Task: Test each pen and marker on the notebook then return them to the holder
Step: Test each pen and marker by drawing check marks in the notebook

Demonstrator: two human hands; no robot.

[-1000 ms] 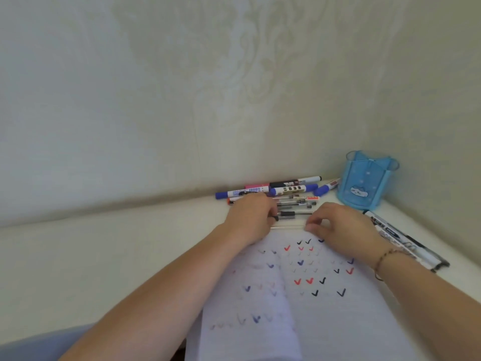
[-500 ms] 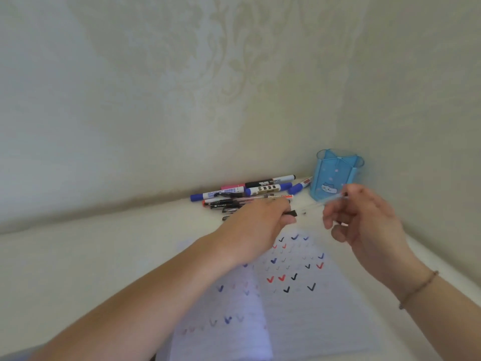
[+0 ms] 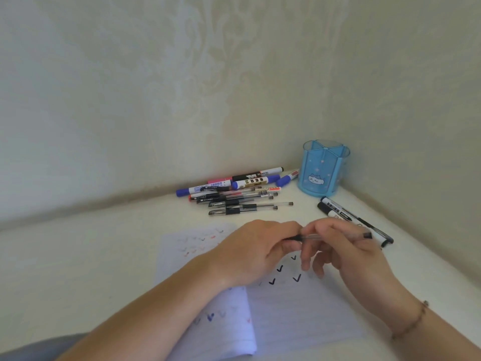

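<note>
Two pale cream walls with a faint embossed leaf pattern [image 3: 208, 74] meet in a corner at the upper right, and below them runs the off-white surface [image 3: 78, 256], which fills the lower half of the view and narrows toward that corner. On it, nearest the person, lies the open white lined notebook [image 3: 299, 308], its pages marked with rows of small tick marks in black, blue and red; both forearms cross over it and hide much of the upper pages. Behind the notebook, along the foot of the back wall, a loose pile of pens and markers [image 3: 234, 194] lies flat: blue-capped and black-and-white markers at the back, clear-barrelled gel pens with black grips in front. In the corner stands the translucent light-blue plastic pen holder [image 3: 321, 175], upright, divided into compartments, with a small cartoon face on its front. Just right of it, two black-and-white markers [image 3: 354, 220] lie side by side along the right wall. Above the notebook, the left hand [image 3: 257, 254] curls round the black end of a clear-barrelled gel pen [image 3: 333, 237] held roughly level, while the right hand [image 3: 346, 254] pinches the barrel between thumb and fingers [image 3: 307, 264], the rest hanging loosely curled. A thin beaded bracelet [image 3: 413, 321] circles the right wrist.
</note>
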